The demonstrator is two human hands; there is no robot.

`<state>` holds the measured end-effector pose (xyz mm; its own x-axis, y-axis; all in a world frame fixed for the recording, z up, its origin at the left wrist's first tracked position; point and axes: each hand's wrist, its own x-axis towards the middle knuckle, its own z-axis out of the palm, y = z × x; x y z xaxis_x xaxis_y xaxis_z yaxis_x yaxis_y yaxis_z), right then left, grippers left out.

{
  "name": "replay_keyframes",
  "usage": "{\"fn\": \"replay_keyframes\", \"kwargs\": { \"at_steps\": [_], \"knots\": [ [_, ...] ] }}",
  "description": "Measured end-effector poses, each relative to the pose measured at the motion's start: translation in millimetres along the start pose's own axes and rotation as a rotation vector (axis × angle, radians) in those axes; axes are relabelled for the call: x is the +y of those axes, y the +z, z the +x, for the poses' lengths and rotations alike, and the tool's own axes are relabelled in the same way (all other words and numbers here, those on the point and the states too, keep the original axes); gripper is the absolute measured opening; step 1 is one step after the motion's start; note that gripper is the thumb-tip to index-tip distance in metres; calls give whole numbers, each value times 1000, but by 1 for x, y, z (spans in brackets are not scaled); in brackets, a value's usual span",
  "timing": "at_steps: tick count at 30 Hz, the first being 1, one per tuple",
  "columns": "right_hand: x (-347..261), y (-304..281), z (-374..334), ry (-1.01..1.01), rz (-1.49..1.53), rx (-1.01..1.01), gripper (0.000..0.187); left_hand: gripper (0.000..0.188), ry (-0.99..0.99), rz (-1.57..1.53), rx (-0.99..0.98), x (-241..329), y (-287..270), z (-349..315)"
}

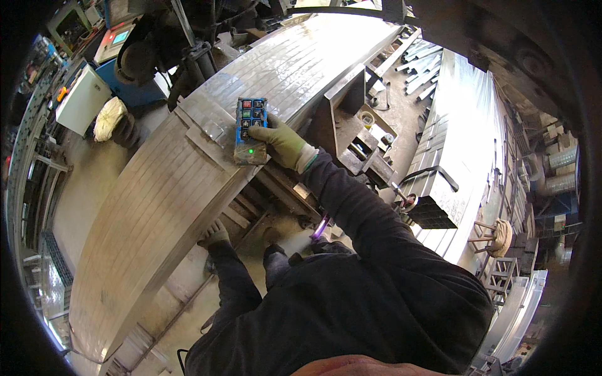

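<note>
My right hand (283, 143), in a pale glove, grips a blue handheld remote control (251, 135) with rows of dark, red and green buttons. The thumb lies across its buttons, and a green light glows on its lower part. The remote is above a long row of silver metal bars (150, 194) lying side by side, which looks curved in this view. My left hand (214, 234), also gloved, is low at the near side edge of these bars. Its fingers look apart and I see nothing held in them; whether they press on the metal is unclear.
A wrapped stack of rectangular metal tubes (439, 182) is at the right, near a small stool (495, 238). Steel brackets (357, 135) stand between it and the bars. A white cabinet (83, 100) and dark machinery (197, 59) are at the upper left.
</note>
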<state>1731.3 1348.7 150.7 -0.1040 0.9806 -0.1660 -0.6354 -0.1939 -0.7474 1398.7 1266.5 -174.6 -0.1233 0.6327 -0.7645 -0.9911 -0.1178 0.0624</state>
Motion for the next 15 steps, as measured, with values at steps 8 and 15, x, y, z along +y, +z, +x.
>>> {"fn": "replay_keyframes", "kwargs": {
  "at_steps": [8,15],
  "knots": [
    [0,-1,-1,-29,-14,-3,47,66,-32,-23,-31,7,-14,31],
    [4,-3,-3,-43,20,16,49,62,-114,-119,-101,3,-17,22]
  ]
}}
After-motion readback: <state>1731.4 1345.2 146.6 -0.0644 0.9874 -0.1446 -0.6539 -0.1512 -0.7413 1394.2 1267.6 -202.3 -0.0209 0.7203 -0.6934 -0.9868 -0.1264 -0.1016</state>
